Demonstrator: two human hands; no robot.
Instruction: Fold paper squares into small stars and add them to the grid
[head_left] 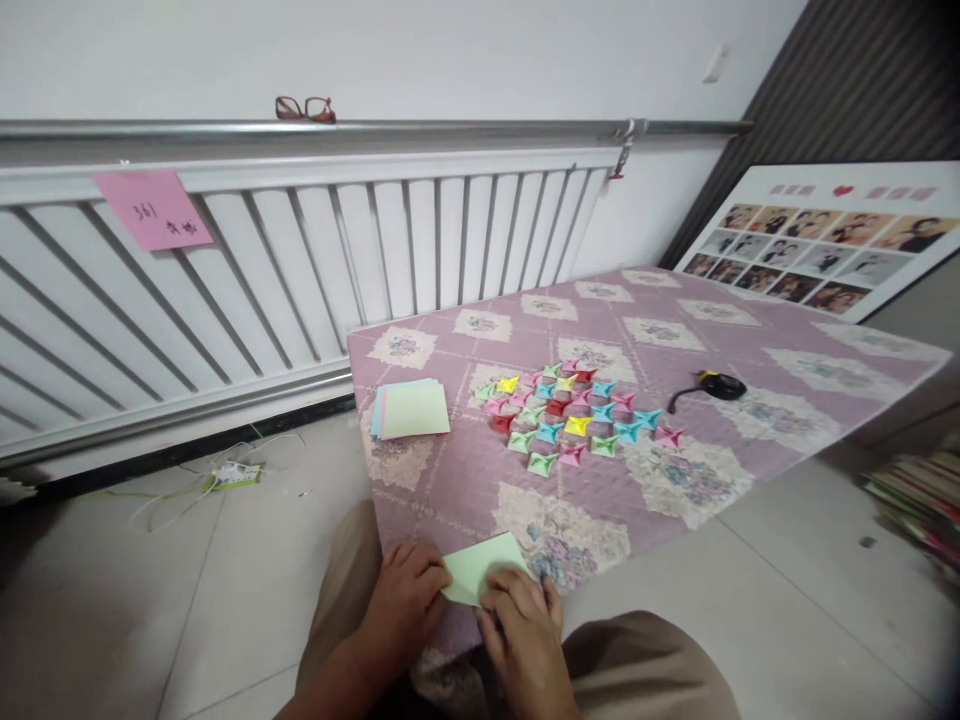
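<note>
Sheet (476, 565): pale green, lying at the near edge of the counter (465, 490), close to the person's body, between both hands. Whether it is folded cannot be told.

Left hand (411, 588): fingers curled, tips at the sheet's left end; pinch or press, cannot tell. Right hand (519, 615): fingers bent over the sheet's right part, covering its near right portion; whether it grips or only presses, cannot tell.

Stack (415, 412): square paper beyond the left hand, near the counter's left edge. Top sheet pale yellow-green; pink and blue edges show beneath, slightly fanned.

Pieces (578, 426): small, folded, pointed, set in rough slanting rows at mid-counter, right of the stack. Colours: green, pink, blue, yellow, red. Rightmost one is pink.

Black object (724, 386): right of the pieces, with a thin curved tail; type unclear.

Surroundings: flowered mauve cloth (442, 500) over the counter; photo board (817, 242) leaning at the far right; radiator (450, 240) behind, bearing a pink note (156, 212); glasses (304, 109) on the pipe (450, 130) above.
</note>
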